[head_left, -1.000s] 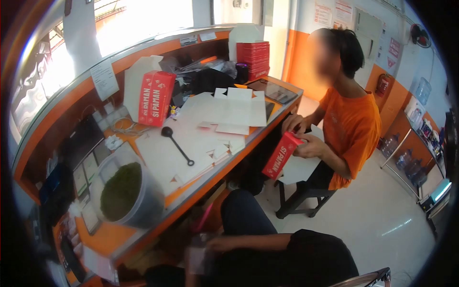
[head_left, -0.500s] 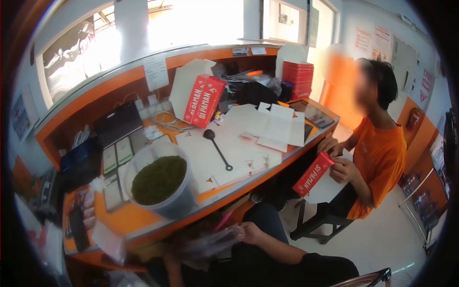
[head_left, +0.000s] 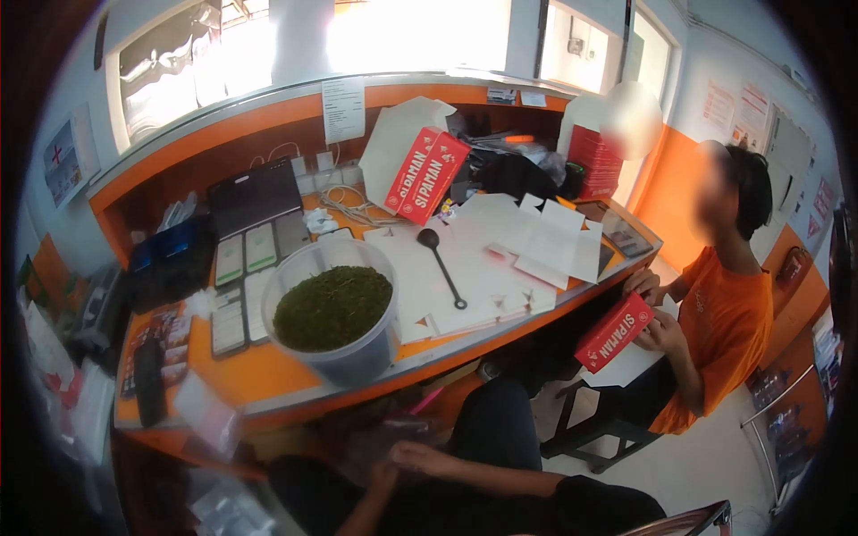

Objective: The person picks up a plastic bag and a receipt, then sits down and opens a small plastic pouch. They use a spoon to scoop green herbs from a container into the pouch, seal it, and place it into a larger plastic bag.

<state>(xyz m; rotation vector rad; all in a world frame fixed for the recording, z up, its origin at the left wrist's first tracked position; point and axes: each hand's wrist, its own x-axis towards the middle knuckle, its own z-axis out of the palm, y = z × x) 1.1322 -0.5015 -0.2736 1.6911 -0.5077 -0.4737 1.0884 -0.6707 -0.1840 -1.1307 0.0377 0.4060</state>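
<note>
Bag inspection: clear plastic bag (head_left: 374,439) over the lap, below the desk (head_left: 250,380) edge.
Right hand (head_left: 422,458): fingers appear pinched together on the bag. Left hand (head_left: 383,475): just beside it; blur prevents telling its fingers' state. Risk 1: thin film could slip or tear under uneven pulling. Risk 2: the open tub (head_left: 362,362) of green flakes (head_left: 332,308), near the edge, could spill if knocked.

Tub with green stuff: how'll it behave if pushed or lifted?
The tub is lidless, so tilting would likely shed green stuff. It looks plastic, so may flex when squeezed. It's near the front edge of the table; pushing might topple it.
</note>
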